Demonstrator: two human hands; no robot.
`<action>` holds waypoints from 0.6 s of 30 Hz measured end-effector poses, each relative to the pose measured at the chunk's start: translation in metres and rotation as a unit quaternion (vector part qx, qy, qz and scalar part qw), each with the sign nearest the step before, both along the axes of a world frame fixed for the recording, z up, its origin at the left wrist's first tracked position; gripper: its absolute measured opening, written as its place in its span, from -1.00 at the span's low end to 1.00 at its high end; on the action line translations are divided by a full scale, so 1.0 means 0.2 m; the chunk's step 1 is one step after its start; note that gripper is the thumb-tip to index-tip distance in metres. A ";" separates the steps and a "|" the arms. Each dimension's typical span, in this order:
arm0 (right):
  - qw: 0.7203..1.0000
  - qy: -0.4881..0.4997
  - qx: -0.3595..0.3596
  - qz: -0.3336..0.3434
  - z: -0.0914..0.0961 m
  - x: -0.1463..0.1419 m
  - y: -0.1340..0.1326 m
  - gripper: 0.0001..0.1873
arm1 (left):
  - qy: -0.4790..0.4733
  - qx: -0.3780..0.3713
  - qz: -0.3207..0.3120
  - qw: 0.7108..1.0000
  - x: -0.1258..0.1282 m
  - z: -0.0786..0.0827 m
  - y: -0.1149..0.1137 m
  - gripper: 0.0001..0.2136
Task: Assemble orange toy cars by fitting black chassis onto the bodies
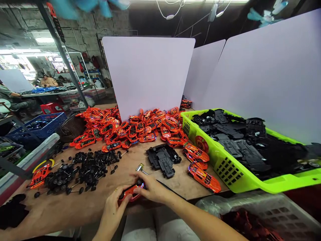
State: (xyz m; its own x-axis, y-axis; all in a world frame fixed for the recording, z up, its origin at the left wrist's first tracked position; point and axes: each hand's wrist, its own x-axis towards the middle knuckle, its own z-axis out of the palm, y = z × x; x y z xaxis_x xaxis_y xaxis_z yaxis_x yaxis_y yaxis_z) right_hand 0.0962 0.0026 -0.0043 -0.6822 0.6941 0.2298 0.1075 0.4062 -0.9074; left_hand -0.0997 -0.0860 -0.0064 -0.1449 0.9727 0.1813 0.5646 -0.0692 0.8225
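Note:
Both my hands hold one orange-red toy car [132,193] low over the front edge of the table. My left hand [115,205] grips its left end, and my right hand [150,188] has its thumb and fingers closed on the right end. A dark wheel shows near the right fingers. Just beyond them lies a small hammer [140,167] with a shiny metal head. Several black car chassis [164,160] are stacked behind it. To the left sits a heap of black wheels on axles [91,167].
Many orange-red car bodies [147,129] are piled along the back, below a white panel [150,73]. At right stands a lime-green crate [232,170] full of black chassis. Finished-looking cars [204,177] lie beside it. A plastic-covered basket [271,214] is below the table edge.

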 end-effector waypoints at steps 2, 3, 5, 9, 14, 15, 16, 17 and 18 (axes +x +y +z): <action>1.000 -0.022 -0.020 -0.002 -0.02 -0.02 0.02 -0.58 | -0.004 0.014 0.051 0.999 0.04 -0.06 0.01 -0.64; 0.999 -0.015 -0.027 -0.013 -0.05 -0.03 0.03 -0.61 | -0.009 0.018 0.070 0.997 0.05 -0.08 0.01 -0.63; 0.999 0.015 -0.036 -0.025 -0.09 -0.04 0.02 -0.54 | -0.031 0.025 0.078 0.996 0.08 -0.12 0.01 -0.64; 0.997 0.048 -0.049 -0.033 -0.12 -0.04 0.02 -0.40 | -0.078 0.036 0.083 0.993 0.09 -0.15 0.00 -0.69; 0.998 0.016 -0.040 -0.053 -0.11 -0.05 0.01 -0.69 | -0.061 0.035 0.079 0.994 0.08 -0.18 0.00 -0.73; 0.997 0.015 -0.030 -0.063 -0.11 -0.06 0.00 -0.73 | -0.055 0.036 0.079 0.995 0.08 -0.18 0.00 -0.73; 0.997 0.018 -0.020 -0.074 -0.12 -0.07 -0.01 -0.75 | -0.050 0.037 0.076 0.995 0.08 -0.18 0.00 -0.74; 0.996 0.023 -0.012 -0.084 -0.12 -0.08 -0.02 -0.77 | -0.045 0.042 0.071 0.996 0.08 -0.17 0.00 -0.74; 0.995 0.027 -0.007 -0.093 -0.12 -0.08 -0.02 -0.78 | -0.041 0.047 0.066 0.996 0.08 -0.17 0.01 -0.75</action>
